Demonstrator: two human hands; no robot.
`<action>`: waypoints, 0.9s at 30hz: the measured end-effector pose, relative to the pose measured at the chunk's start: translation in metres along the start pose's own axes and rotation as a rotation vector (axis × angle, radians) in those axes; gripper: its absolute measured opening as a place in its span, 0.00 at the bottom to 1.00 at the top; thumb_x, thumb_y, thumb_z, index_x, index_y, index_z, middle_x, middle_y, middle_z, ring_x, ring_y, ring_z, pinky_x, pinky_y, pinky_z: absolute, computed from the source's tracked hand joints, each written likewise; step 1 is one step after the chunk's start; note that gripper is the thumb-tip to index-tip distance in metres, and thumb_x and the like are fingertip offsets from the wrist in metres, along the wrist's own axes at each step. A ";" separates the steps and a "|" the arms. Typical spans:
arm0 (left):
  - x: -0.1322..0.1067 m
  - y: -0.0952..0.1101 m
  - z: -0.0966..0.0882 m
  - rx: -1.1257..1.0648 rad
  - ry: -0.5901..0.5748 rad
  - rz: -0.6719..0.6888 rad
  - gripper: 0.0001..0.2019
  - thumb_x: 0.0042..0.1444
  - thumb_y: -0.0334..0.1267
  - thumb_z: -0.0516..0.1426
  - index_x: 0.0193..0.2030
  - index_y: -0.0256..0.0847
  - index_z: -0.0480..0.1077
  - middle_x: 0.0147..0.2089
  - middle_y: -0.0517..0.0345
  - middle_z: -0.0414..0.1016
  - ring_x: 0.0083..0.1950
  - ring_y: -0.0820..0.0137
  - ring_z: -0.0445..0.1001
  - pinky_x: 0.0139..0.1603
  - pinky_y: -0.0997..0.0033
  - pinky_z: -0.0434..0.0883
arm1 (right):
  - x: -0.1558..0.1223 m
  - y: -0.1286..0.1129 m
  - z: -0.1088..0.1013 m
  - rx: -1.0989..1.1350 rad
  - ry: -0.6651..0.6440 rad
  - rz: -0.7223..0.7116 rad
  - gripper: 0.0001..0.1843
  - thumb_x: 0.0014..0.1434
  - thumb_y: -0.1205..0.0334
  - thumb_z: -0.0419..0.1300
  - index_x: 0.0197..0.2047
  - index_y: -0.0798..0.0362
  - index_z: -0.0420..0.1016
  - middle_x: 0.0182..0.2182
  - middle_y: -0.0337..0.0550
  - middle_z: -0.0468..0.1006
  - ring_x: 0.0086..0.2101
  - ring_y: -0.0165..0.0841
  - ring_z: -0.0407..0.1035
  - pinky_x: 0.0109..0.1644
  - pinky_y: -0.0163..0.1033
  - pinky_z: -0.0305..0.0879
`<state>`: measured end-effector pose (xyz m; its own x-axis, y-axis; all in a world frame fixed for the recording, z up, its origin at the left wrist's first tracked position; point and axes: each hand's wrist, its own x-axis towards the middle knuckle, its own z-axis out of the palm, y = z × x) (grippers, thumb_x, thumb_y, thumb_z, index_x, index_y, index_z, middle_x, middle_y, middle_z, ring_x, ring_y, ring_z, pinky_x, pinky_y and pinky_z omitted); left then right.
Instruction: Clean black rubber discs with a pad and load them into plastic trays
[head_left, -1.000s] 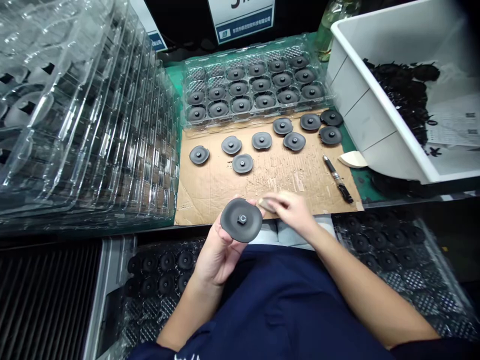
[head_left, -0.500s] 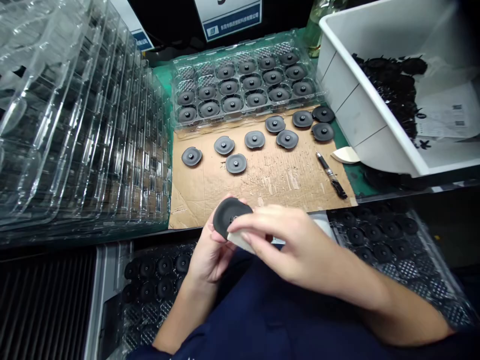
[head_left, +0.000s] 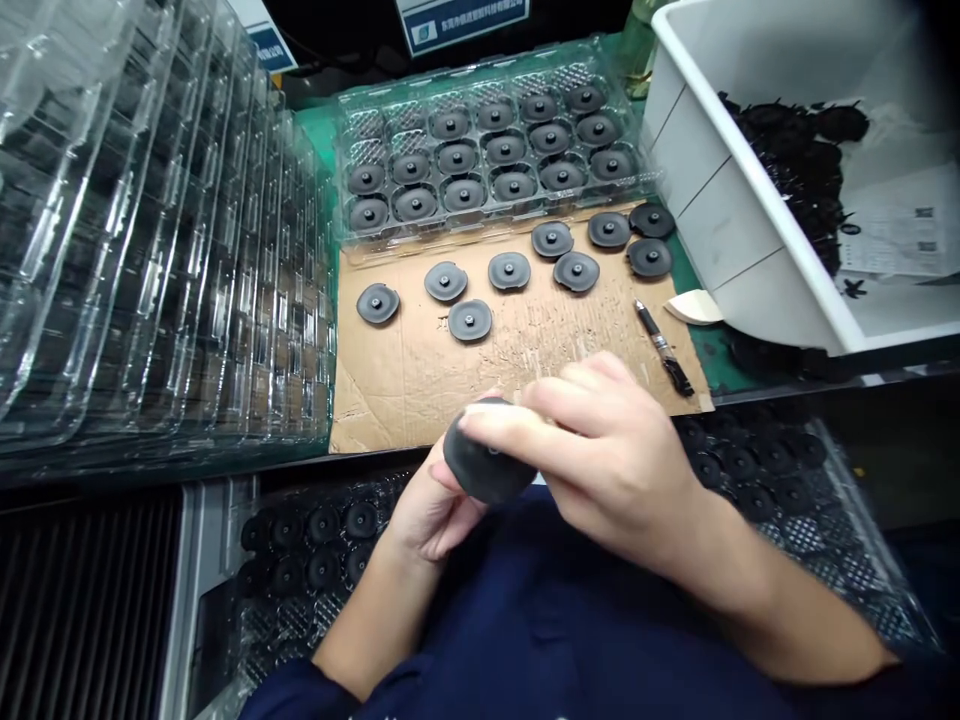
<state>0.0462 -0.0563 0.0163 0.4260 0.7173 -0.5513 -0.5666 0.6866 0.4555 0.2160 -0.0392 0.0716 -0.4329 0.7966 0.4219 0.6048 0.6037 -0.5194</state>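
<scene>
My left hand holds a dark grey round disc from below, just in front of the cardboard sheet. My right hand is curled over the top of the same disc, its fingers pressed against the disc's upper face. A small pale piece was in those fingers a moment ago; whether it is still there is hidden. Several loose discs lie in a row on the cardboard. Behind them a clear blister tray holds several more discs in its pockets.
A tall stack of clear empty trays fills the left. A white bin with black parts stands at the right. A black pen-like tool and a pale scrap lie by the cardboard's right edge. Trays of dark discs sit below the bench.
My right hand moved from beside the disc to over it and now covers its face. The disc has tilted and risen slightly. The view shifted a little.
</scene>
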 end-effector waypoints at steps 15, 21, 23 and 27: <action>-0.004 0.007 0.002 -0.089 -0.177 0.007 0.28 0.36 0.47 0.70 0.47 0.48 0.74 0.48 0.57 0.79 0.46 0.62 0.79 0.44 0.72 0.76 | -0.067 0.037 0.039 0.503 -0.054 0.800 0.13 0.61 0.58 0.56 0.44 0.51 0.79 0.43 0.46 0.81 0.43 0.40 0.75 0.44 0.44 0.72; -0.003 0.003 0.010 -0.073 -0.142 0.020 0.19 0.39 0.42 0.70 0.39 0.42 0.77 0.41 0.61 0.81 0.42 0.70 0.79 0.45 0.78 0.74 | -0.019 0.000 -0.002 0.201 0.197 0.237 0.15 0.64 0.68 0.55 0.50 0.47 0.76 0.40 0.40 0.81 0.37 0.32 0.73 0.40 0.37 0.66; -0.002 -0.001 0.007 -0.053 -0.076 0.043 0.15 0.39 0.40 0.70 0.35 0.40 0.77 0.38 0.62 0.81 0.39 0.75 0.78 0.43 0.83 0.73 | -0.008 -0.007 0.000 0.146 0.077 0.103 0.15 0.64 0.70 0.52 0.49 0.52 0.76 0.35 0.40 0.80 0.33 0.31 0.72 0.38 0.37 0.64; 0.002 -0.008 0.000 -0.011 0.000 0.074 0.16 0.39 0.45 0.70 0.36 0.41 0.77 0.40 0.62 0.81 0.40 0.74 0.78 0.42 0.83 0.74 | 0.003 -0.006 0.012 -0.029 -0.090 0.185 0.16 0.64 0.72 0.50 0.46 0.54 0.78 0.28 0.40 0.77 0.28 0.31 0.67 0.33 0.39 0.56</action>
<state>0.0513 -0.0603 0.0112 0.3823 0.7664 -0.5162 -0.6045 0.6300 0.4875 0.2027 -0.0405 0.0669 -0.3697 0.8942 0.2523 0.6982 0.4465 -0.5596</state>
